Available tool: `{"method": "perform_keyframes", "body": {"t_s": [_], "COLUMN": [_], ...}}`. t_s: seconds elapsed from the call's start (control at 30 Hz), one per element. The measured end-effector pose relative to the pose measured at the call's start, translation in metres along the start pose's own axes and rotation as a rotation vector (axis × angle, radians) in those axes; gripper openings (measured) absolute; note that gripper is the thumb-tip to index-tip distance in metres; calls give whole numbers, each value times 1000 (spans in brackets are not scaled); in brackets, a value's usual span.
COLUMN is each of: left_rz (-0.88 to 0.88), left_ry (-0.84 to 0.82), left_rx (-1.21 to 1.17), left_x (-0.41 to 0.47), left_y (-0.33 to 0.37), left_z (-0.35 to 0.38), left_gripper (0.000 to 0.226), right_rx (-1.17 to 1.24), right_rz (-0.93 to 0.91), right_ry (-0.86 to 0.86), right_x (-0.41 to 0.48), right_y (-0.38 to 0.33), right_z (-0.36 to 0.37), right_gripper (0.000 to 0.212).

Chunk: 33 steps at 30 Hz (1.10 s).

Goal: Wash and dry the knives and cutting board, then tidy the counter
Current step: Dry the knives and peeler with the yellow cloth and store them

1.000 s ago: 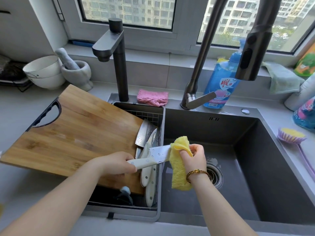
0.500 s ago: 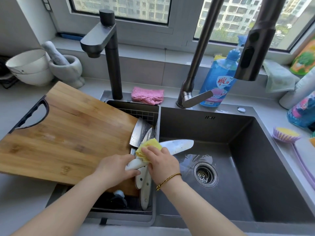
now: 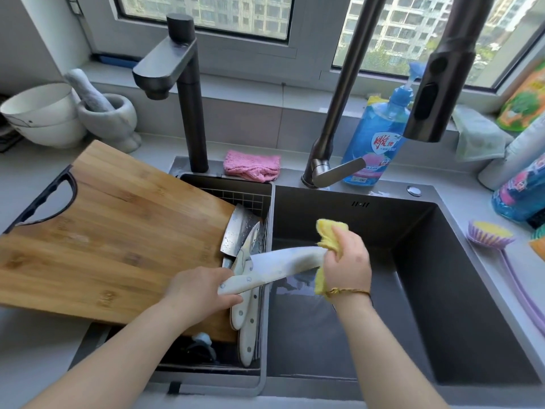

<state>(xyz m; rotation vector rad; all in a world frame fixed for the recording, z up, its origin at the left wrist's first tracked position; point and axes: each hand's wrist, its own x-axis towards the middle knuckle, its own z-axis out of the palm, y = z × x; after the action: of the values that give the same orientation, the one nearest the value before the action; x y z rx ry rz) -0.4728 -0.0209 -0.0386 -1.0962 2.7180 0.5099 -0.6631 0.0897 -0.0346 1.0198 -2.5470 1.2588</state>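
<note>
Head view, looking down at the sink: the left hand is clenched round the pale handle of a white knife, and the right hand pinches a folded yellow cloth over the blade near its tip. The knife lies nearly level, its long axis running from the handle at lower left to the tip at upper right, so the blade reaches out past the left grip and across the divider, over the dark main basin. That basin has water on its floor. Left of the divider, a narrow drain basket holds other knives with white riveted handles and a wet steel cleaver blade, their handles toward the person. A wooden cutting board rests tilted over the basket's left side and onto the counter. A pink cloth lies behind the basket.
</note>
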Motion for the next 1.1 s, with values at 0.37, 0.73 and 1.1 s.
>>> {"method": "perform_keyframes", "body": {"t_s": [0.37,0.73,1.1], "left_rz": [-10,43,236], "left_ry": [31,109,342], "left_rx": [21,86,100], "left_x": [1,2,-6], "left_y": [-3,-2,-12], "left_z": [15,13,23], "left_gripper": [46,39,68], "right_rx": [-201,-341,154], "right_rz": [-575,99,400], "right_ry": [-328,-387,-83], "right_x": [-52,4,15], "right_y": [-36,33,24], "right_z": [44,2,-55], "right_gripper": [37,44,38]}}
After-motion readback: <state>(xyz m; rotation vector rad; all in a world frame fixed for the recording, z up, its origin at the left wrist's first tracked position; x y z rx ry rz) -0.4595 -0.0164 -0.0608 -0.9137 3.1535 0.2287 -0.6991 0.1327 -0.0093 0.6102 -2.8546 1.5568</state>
